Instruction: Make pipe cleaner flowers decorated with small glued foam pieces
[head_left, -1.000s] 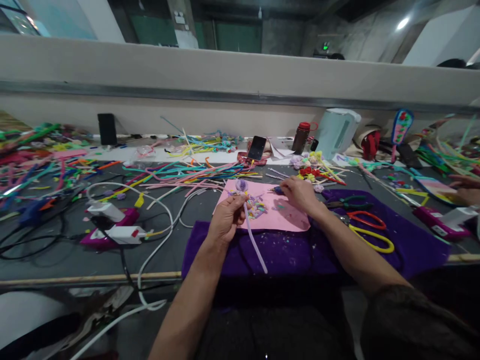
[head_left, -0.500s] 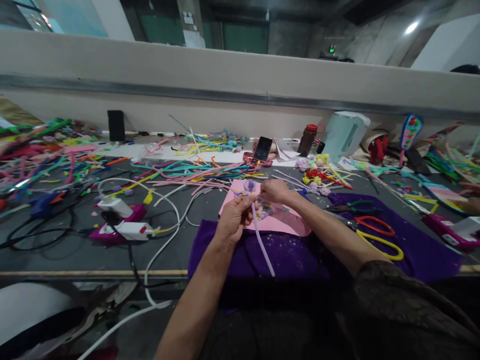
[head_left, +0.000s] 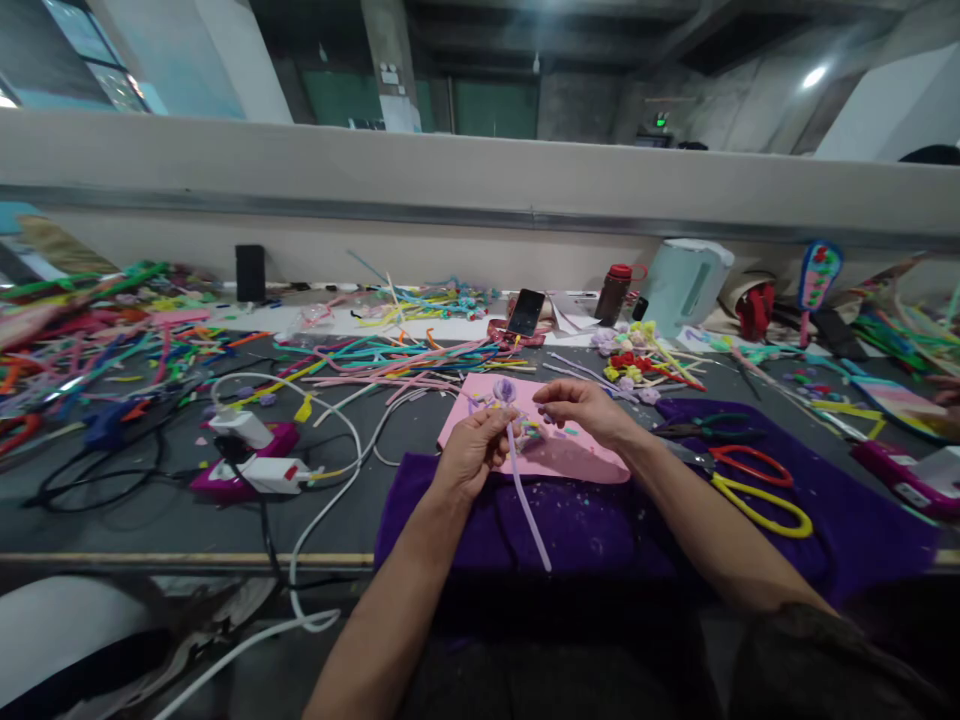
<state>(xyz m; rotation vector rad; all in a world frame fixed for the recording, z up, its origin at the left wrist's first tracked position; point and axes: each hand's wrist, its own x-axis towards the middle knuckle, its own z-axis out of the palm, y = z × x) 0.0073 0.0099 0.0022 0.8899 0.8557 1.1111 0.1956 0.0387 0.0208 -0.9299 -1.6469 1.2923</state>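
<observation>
My left hand (head_left: 476, 450) is closed in a pinch around the pale purple stem of a pipe cleaner flower (head_left: 503, 391). Its purple bloom shows above my fingers, while the fuzzy stem (head_left: 529, 518) slants down toward the table's front edge. Just to the right, my right hand (head_left: 581, 408) is off the flower, with curled fingers and the thumb slightly apart; I make out nothing held in them. Beneath both hands lies a pink sheet (head_left: 592, 462) scattered with small coloured scraps, resting on a purple cloth (head_left: 427, 500).
Red-and-yellow-handled scissors (head_left: 761, 490) and pliers (head_left: 712, 428) lie on the cloth at right. Behind are bundled pipe cleaners (head_left: 405, 350), a phone (head_left: 526, 312), a bottle (head_left: 613, 296) and a kettle (head_left: 684, 285). Power strips (head_left: 255, 470), cables and a glue gun (head_left: 109, 425) occupy the left.
My right hand has moved away from the flower to the right and its fingers have loosened. The left hand still pinches the stem. The whole view has tilted up slightly.
</observation>
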